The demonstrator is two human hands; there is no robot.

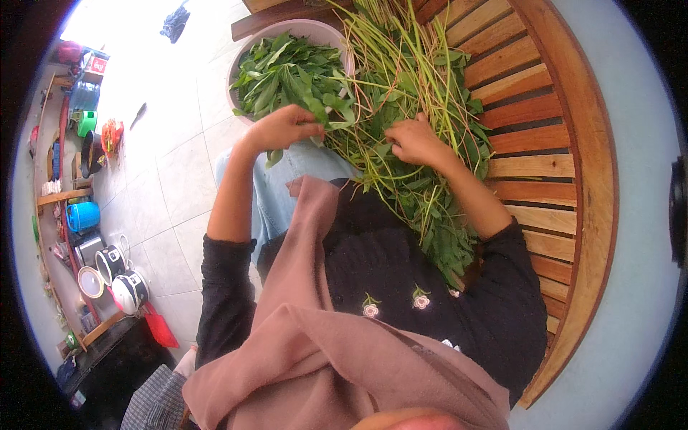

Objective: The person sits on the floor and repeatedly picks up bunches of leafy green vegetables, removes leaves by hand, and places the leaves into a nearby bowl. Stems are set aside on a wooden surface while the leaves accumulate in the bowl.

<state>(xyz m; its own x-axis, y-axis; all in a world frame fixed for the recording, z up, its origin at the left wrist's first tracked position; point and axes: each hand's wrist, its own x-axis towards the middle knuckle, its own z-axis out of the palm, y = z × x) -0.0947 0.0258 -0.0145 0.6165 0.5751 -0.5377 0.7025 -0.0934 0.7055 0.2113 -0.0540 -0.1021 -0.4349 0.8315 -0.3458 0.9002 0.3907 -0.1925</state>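
Note:
My left hand (287, 129) is above my jeans-covered knee, its fingers closed on some green leaves (274, 157) that hang below it. Just beyond that hand stands a pink plastic basket (317, 24) heaped with loose leaves (285, 75). A large pile of leafy stems (398, 91) lies on a slatted wooden bench (527, 140) to my right. Over this pile is my right hand (416, 141), fingers curled among the stems and touching them. Whether it grips a stem is hidden by the curled fingers.
A knife (138, 115) and a dark plastic bag (175, 24) lie on the tiled floor (177, 188). Along the left wall stand a shelf, a blue gas cylinder (83, 216), a rice cooker (130, 292) and a red dustpan-like object (160, 327).

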